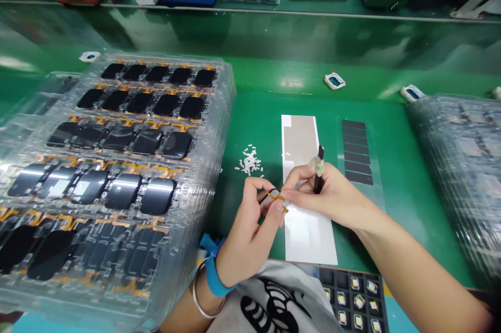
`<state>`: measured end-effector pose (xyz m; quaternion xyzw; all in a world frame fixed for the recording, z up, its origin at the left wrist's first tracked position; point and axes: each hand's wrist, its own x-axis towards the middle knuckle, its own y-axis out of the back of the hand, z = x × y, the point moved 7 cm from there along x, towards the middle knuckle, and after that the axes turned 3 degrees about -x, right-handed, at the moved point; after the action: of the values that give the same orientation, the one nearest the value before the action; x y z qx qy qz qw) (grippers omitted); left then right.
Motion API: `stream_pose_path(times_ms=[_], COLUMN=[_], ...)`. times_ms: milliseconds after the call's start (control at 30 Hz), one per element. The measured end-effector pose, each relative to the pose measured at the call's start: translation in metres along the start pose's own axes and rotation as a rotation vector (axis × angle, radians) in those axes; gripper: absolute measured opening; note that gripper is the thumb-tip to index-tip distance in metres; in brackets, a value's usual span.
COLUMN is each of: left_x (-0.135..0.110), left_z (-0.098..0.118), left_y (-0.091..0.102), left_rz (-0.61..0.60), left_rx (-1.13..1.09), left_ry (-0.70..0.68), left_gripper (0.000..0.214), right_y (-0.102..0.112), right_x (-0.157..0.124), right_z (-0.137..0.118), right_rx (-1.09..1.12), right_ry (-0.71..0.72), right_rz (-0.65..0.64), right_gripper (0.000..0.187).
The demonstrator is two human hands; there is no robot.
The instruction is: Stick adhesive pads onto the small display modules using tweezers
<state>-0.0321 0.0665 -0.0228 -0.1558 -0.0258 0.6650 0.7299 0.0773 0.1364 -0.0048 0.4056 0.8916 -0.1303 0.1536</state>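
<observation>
As the two hands meet over the white backing sheet (pixel 309 234), the orange flex strip (pixel 278 200) lies just above the sheet's left side, held clear of it. The left hand (pixel 248 234) has its grip closed on the strip, with thumb and fingers pinched together; a dark section beside the strip is partly hidden by the fingers. The right hand (pixel 329 194) has its grip clamped on a black pen-like tool (pixel 318 179), which stands nearly upright and carries a clear wrap near its upper end. The right fingertips (pixel 287 193) touch or nearly touch the strip.

Reference all other items to the sheet, which lies on the green table (pixel 395 218). To the left are loose white flecks (pixel 249 161), then stacked clear trays (pixel 219 114) of black screens with orange tails. To the right are black strips on a clear liner (pixel 357 153), then a second stack of clear trays (pixel 442 114). Beyond the sheet lies a white-and-teal piece (pixel 334 81). Directly nearer the person, at the sheet's lower right, is a black tray of small gold-toned parts (pixel 354 296).
</observation>
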Motion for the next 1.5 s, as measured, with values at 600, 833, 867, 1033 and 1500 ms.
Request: stream_pose_path(times_ms=[600, 833, 867, 1033, 1500], left_x=[0.0, 0.001, 0.001, -0.001, 0.005], left_z=[-0.001, 0.004, 0.004, 0.009, 0.022], left_y=[0.003, 0.001, 0.001, -0.002, -0.052], left_rz=[0.023, 0.013, 0.013, -0.007, -0.277], left_rx=[0.042, 0.046, 0.048, 0.173, 0.997], left_ry=[-0.023, -0.05, -0.054, -0.096, -0.491], left_gripper=[0.016, 0.012, 0.012, 0.007, 0.014], right_y=[0.001, 0.024, 0.027, 0.059, 0.076], right_x=[-0.001, -0.005, -0.005, -0.025, -0.067], right_z=[-0.007, -0.018, -0.02, -0.041, 0.026], right_rx=[-0.116, -0.129, -0.121, -0.081, -0.107], right_ry=[0.094, 0.256, 0.278, 0.51, 0.43], right_rz=[0.044, 0.244, 0.268, 0.525, 0.76], right_gripper=[0.03, 0.031, 0.032, 0.042, 0.027])
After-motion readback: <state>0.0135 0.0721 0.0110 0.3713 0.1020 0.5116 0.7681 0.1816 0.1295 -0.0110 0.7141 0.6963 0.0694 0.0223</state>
